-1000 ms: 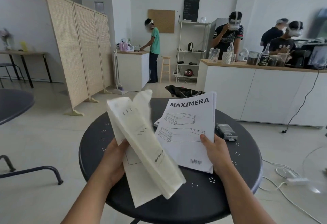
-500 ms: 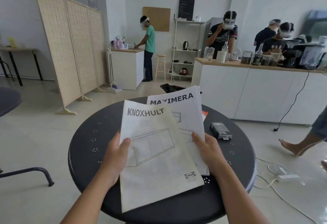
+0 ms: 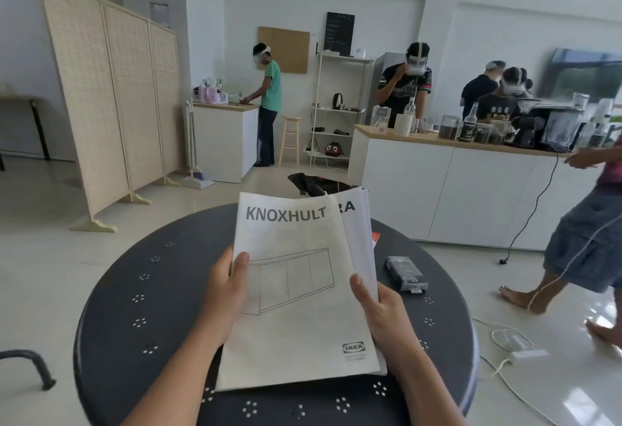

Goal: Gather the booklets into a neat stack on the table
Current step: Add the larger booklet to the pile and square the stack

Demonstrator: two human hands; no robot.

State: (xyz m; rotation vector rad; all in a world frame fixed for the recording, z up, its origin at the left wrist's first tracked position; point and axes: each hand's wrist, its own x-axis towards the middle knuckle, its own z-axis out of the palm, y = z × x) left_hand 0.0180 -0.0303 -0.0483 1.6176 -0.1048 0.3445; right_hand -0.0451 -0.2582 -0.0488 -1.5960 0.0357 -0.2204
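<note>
since the earlier frame the knoxhult booklet (image 3: 296, 294) is sliding across to cover the second booklet (image 3: 360, 240) almost fully, so only the letters "ra" and a strip of its right edge are showing behind it. the left hand (image 3: 223, 294) is pinching the knoxhult booklet's left edge, thumb lying on the cover. the right hand (image 3: 380, 311) is clasping the right edges of both booklets together, thumb on top. the pair is being held tilted up above the round dark table (image 3: 134, 324), lower edge near its surface. a small grey packaged item (image 3: 405, 272) is lying on the table just right of the booklets, and a red-edged card (image 3: 376, 236) is peeking out behind them.
</note>
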